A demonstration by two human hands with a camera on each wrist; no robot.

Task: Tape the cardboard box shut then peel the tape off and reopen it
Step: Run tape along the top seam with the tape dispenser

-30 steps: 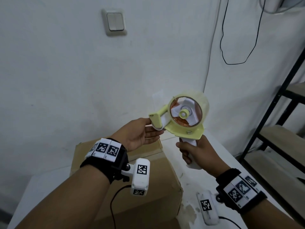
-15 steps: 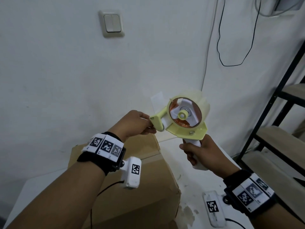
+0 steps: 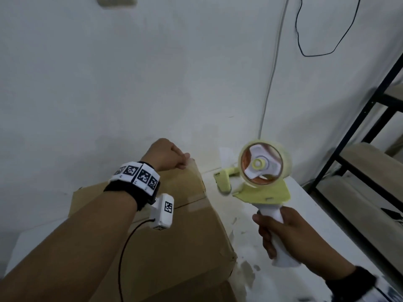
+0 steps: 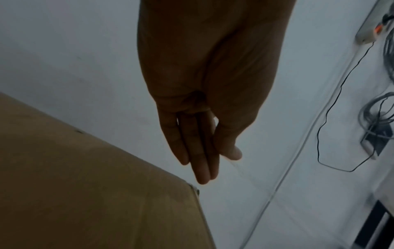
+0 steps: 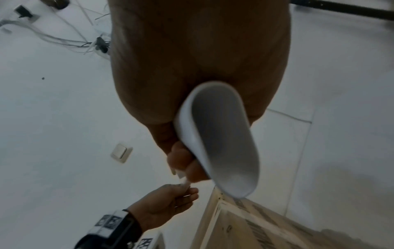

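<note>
Right hand (image 3: 292, 240) grips tape dispenser (image 3: 259, 177), handle down, nose toward cardboard box (image 3: 174, 247)

Open surface (image 3: 301, 205) right of the box (image 3: 174, 247), but the wall (image 3: 152, 83) sits tight behind it and the shelf rack (image 3: 357, 136) blocks the far right.

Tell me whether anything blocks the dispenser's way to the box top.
Nothing visible stands between them: the dispenser, gripped by the right hand, hangs in open air right of the box. The left hand pinches tape at the box's far corner, and its forearm lies over the top.
</note>
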